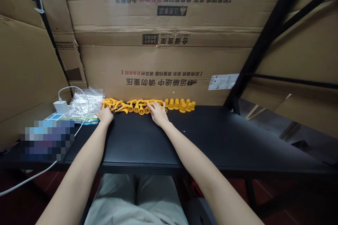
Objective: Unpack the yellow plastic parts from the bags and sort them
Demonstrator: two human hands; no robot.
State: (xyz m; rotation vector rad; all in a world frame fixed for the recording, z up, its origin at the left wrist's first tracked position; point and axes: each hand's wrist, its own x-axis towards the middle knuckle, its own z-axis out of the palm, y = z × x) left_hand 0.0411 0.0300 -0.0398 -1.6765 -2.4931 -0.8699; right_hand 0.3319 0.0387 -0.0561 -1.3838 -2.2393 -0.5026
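My left hand [105,115] rests at the left end of a row of small yellow plastic parts, its fingers curled down and mostly hidden. Whether it grips one of the curved yellow pieces [123,107] beside it cannot be made out. Some dark bits show among those pieces. My right hand [159,114] lies over the yellow trumpet-shaped pieces [142,110], fingers stretched out and apart, touching them. These pieces have flared round ends facing me. Just right of that hand stand several short yellow cup-shaped pieces [182,105].
The black tabletop [142,144] has cardboard [163,56] behind it and at the sides. Clear plastic bags [84,103] lie at left, near a white charger [60,106] with its cable. A blurred-out object [47,139] sits at front left. A black post [264,42] slants at right.
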